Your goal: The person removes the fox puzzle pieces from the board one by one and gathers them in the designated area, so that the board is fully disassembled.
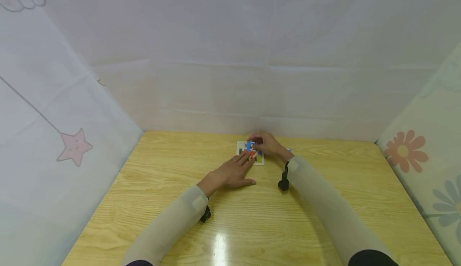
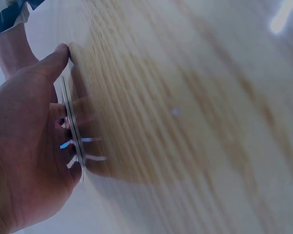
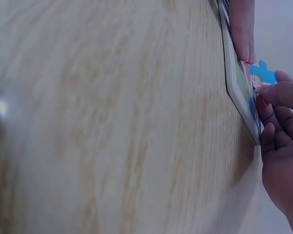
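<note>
The jigsaw board [image 1: 262, 163] lies flat on the wood-grain table [image 1: 230, 238], near the table's far edge; its pale border frames a partly visible coloured picture. The left hand [image 1: 233, 172] is extended, fingers straight, fingertips resting on the near-left portion of the board; its thumb is spread away from the others, clear of the border. The right hand [image 1: 268, 144] curls in from the far-right side, pinching a blue jigsaw piece [image 3: 266, 73] between thumb and fingers; the piece stands tilted over the picture, its blue knob projecting beyond the grip, just beside the left fingertips; whether its lower edge is interlocked cannot be told, the fingers covering it.
</note>
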`<state>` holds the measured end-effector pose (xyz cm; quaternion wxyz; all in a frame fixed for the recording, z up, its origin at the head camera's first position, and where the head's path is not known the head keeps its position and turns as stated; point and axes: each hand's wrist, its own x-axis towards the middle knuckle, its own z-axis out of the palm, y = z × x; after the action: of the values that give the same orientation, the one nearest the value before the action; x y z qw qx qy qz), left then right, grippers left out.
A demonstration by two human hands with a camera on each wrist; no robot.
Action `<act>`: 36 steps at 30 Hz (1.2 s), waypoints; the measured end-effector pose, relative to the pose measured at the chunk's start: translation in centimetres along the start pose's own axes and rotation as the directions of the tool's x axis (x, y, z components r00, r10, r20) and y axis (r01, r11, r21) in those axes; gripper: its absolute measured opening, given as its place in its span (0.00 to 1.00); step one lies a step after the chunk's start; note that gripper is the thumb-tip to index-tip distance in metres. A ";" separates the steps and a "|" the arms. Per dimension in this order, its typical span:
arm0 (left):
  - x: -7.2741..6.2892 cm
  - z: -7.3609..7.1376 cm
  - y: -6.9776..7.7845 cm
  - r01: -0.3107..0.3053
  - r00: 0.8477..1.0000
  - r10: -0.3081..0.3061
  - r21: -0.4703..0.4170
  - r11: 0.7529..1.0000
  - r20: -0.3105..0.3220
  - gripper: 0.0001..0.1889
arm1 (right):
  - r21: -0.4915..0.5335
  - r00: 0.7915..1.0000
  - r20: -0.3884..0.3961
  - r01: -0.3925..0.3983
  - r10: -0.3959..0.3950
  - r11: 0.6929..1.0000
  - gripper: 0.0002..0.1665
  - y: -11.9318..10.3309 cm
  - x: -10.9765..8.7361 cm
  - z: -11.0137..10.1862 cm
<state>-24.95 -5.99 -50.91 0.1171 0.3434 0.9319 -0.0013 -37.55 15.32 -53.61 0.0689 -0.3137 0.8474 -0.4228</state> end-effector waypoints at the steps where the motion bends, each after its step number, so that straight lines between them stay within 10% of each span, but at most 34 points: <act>1: 0.0 0.1 0.0 -0.002 1.000 0.002 -0.005 1.000 0.001 0.48 | 0.007 1.000 -0.004 -0.009 0.009 1.000 0.17 0.1 -0.1 0.0; 36: 0.9 0.6 0.1 -0.006 1.000 0.006 -0.010 1.000 0.010 0.48 | 0.252 0.993 -0.010 -0.108 0.114 0.962 0.18 -0.3 -2.9 -2.9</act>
<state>-25.48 -5.40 -51.73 0.1236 0.3457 0.9302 0.0017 -36.18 18.85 -51.96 0.1211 -0.2493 0.8041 -0.5259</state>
